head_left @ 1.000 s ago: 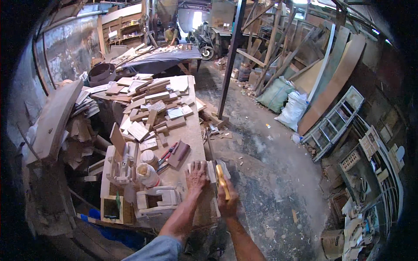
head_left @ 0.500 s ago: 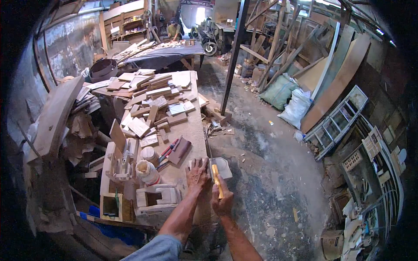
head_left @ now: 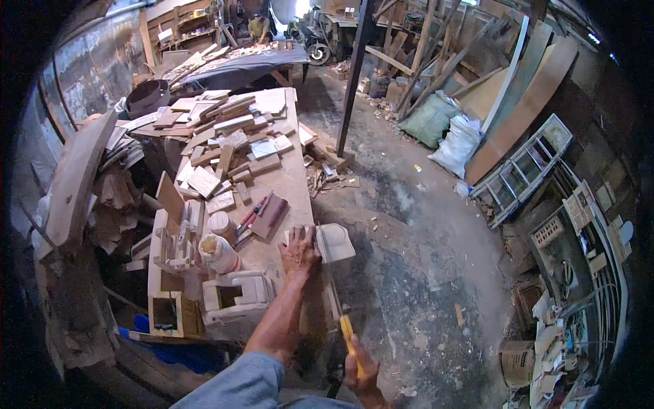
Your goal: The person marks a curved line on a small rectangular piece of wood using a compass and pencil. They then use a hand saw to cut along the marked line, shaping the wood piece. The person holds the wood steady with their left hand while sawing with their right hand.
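My left hand point(head_left: 300, 252) presses down at the workbench's right edge with fingers spread, over a pale wood piece point(head_left: 336, 243) that sticks out past the edge. My right hand point(head_left: 362, 368) is closed round the yellow handle of a handsaw point(head_left: 348, 334). Its thin blade runs forward to the wood piece, just right of my left fingers; where the teeth meet the wood is too small to tell. Left of my left hand lie a brown block point(head_left: 270, 217), red-handled tools point(head_left: 251, 218), an open white jar point(head_left: 219, 253) and a recessed wooden piece point(head_left: 255, 292).
Many offcuts point(head_left: 228, 146) cover the far half of the workbench point(head_left: 300, 174). A dark post point(head_left: 351, 88) rises beyond its right side. Sacks point(head_left: 458, 146), a ladder-like frame point(head_left: 524, 170) and leaning boards point(head_left: 524, 112) line the right. A person point(head_left: 259, 28) is at a far table.
My right hand has pulled the saw back toward me, so more blade shows between handle and wood. My left hand stays on the piece. The view has shifted slightly.
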Demonstrator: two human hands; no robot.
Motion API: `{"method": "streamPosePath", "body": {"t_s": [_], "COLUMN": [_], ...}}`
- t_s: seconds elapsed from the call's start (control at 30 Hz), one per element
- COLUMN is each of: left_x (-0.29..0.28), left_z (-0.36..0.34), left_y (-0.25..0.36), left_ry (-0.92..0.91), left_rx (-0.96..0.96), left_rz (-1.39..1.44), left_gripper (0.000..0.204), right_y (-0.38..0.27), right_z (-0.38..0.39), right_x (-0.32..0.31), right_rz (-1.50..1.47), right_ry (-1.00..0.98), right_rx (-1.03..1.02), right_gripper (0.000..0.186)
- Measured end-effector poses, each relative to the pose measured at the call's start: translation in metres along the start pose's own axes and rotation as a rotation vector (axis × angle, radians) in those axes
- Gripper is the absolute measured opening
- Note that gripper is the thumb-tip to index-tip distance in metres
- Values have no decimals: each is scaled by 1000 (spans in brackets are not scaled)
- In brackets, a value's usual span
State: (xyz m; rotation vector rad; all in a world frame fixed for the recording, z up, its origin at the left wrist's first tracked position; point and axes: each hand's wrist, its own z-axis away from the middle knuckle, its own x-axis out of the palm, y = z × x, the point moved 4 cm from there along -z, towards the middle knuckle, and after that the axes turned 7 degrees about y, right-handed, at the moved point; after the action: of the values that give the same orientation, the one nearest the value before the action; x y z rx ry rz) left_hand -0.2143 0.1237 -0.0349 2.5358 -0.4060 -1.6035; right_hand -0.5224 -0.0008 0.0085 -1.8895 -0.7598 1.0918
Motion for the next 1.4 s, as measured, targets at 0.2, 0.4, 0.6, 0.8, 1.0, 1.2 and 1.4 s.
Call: {"method": "streamPosePath", "body": {"t_s": [0.2, 0.4, 0.6, 0.8, 1.0, 1.2, 1.4], "left_x": [12, 3, -11, -26, -49, -60, -65], "left_z": [-4, 1, 22, 76, 123, 143, 152], "left_y": [3, -6, 5, 9, 30, 38, 39], "left_ry": [-21, -12, -24, 25, -21, -93, -175], "left_rx": [48, 28, 39, 52, 41, 53, 81], "left_rz": [-7, 39, 106, 57, 114, 102, 36], "left_gripper": [48, 48, 48, 49, 48, 53, 56], "right_y": [12, -8, 10, 7, 9, 16, 17], "right_z": [81, 91, 67, 7, 1, 3, -14], "right_x": [-35, -74, -92, -77, -81, -90, -72], "right_rz": [-90, 27, -97, -365, -443, -421, -355], "right_ry": [5, 38, 247, 320, 289, 225, 175], "right_rx": [164, -16, 50, 110, 181, 178, 181], "right_gripper": [47, 51, 55, 57, 54, 54, 49]}}
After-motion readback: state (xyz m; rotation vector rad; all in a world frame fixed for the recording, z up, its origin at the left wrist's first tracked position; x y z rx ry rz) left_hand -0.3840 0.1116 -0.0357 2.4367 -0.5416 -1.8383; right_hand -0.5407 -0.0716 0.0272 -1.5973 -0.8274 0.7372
